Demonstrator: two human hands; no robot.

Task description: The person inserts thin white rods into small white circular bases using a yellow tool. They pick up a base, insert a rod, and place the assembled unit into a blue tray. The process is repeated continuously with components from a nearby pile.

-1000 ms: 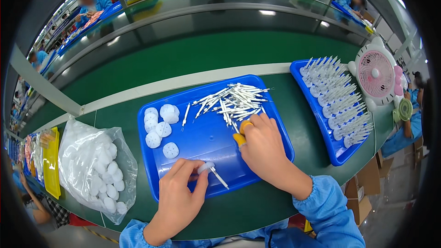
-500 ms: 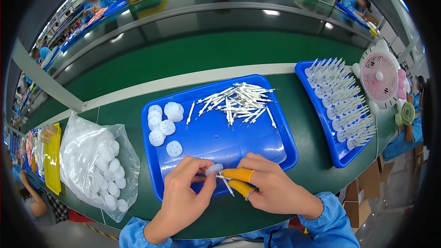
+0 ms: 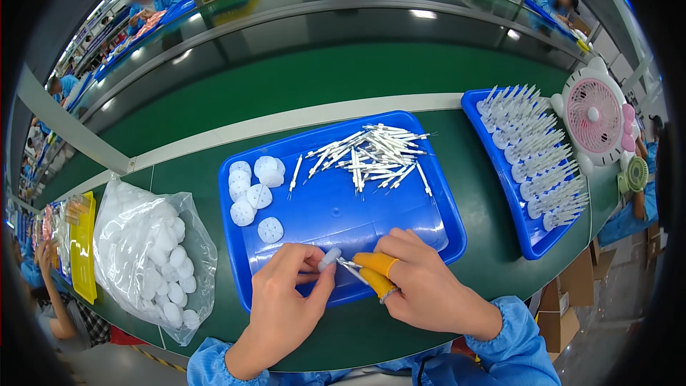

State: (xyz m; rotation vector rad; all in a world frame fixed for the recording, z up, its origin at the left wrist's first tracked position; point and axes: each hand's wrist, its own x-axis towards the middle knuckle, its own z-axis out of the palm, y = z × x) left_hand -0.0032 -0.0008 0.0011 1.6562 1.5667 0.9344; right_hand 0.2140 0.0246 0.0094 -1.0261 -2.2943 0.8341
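My left hand pinches a small translucent white rounded cap between thumb and fingertips, over the near edge of the blue tray. Close beside it, my right hand has yellow finger coverings on its fingers. Its closed fingers hold a slim white-and-silver stick, whose tip reaches the cap; whether it enters the cap I cannot tell. Several dotted white caps lie at the tray's left side. A loose heap of thin white sticks fills its far right part.
A clear bag of white caps lies at the left beside a yellow tray. At the right, a blue tray holds rows of caps with upright sticks. Past it stand a pink-and-white fan and a small green fan. Other people work farther off.
The right fingers have come together, and the stick that hung down between them now lies more level, pointing at the cap. The cap in my left hand has tilted.
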